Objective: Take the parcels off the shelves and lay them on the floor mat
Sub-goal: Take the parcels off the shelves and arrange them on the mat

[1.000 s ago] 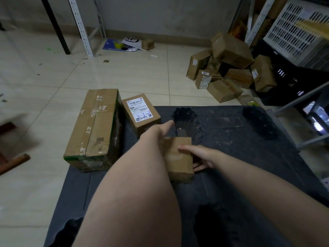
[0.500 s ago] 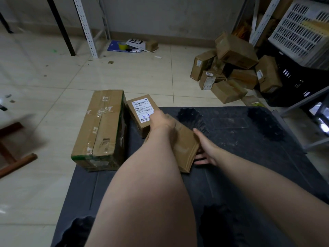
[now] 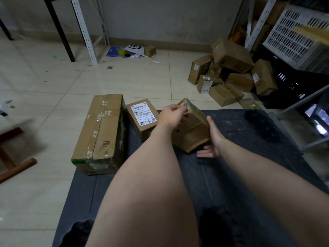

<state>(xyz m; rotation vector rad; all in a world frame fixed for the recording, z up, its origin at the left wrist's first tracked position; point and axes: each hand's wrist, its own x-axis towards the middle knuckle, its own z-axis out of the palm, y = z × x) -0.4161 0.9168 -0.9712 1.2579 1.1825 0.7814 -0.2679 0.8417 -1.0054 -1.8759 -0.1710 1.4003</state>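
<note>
Left hand [image 3: 171, 115] pinches the tilted cardboard parcel [image 3: 193, 130] at its top edge — right hand [image 3: 213, 138] flat, open against its side; underside hidden.

Floor mat [image 3: 231, 175]: dark, matt, scuffed. Parcels: brown cardboard; long taped box [image 3: 99, 134] glossy with tape, small box [image 3: 142, 118] with white paper label. Floor tiles [image 3: 44, 86]: pale, glossy. Far-right crate [image 3: 293, 32]: white plastic.

Bare forearms extending from the bottom edge, left hand [image 3: 171, 116] mid-frame pinching the parcel [image 3: 194, 130] by its top, right hand [image 3: 213, 138] flat, fingers straight.
</note>
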